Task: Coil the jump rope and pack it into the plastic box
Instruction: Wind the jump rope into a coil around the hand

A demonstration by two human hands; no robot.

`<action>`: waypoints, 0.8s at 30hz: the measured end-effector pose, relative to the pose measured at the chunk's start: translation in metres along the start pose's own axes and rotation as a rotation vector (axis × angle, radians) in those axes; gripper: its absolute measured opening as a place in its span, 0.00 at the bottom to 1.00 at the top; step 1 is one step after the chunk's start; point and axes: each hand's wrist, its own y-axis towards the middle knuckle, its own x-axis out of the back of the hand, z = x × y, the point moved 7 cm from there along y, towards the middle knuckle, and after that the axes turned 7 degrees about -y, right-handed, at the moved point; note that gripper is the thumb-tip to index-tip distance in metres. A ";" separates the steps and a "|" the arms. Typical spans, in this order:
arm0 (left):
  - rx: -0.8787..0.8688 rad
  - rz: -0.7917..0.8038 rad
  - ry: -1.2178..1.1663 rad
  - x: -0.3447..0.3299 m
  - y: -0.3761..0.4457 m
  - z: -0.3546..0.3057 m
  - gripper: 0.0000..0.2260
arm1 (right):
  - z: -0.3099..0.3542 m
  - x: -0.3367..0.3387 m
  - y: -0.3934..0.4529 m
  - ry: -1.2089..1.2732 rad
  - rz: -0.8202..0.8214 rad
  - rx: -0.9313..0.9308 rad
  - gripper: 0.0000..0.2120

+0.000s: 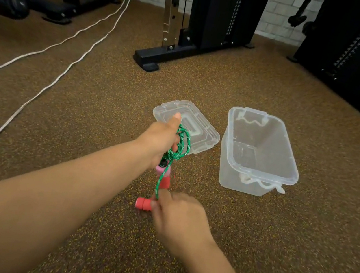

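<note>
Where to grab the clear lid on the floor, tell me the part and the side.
Grip the lid by its right long edge, coming from above on the side facing the plastic box. It lies flat, so only the raised rim offers purchase, and the left hand covers its near-left part.

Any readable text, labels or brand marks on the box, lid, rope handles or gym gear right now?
None readable.
Plastic box: clear, no label visible.
Lid: moulded ridges only.
Jump rope handles: plain red and pink.
Weight machine: no legible markings.
</note>
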 end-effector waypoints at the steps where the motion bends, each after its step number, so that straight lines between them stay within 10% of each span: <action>1: -0.041 0.039 0.083 -0.003 -0.002 0.000 0.21 | 0.003 0.010 0.005 0.064 0.005 0.006 0.13; 13: 0.034 0.652 0.142 -0.043 -0.043 0.017 0.16 | -0.088 0.061 0.017 0.758 -0.135 -0.312 0.11; 19: 0.016 0.595 0.167 -0.046 -0.044 0.008 0.28 | -0.107 0.040 0.008 1.006 -0.244 -0.426 0.10; 24: -0.029 0.553 0.134 -0.047 -0.044 -0.001 0.24 | -0.097 0.015 0.005 1.103 -0.008 -0.328 0.22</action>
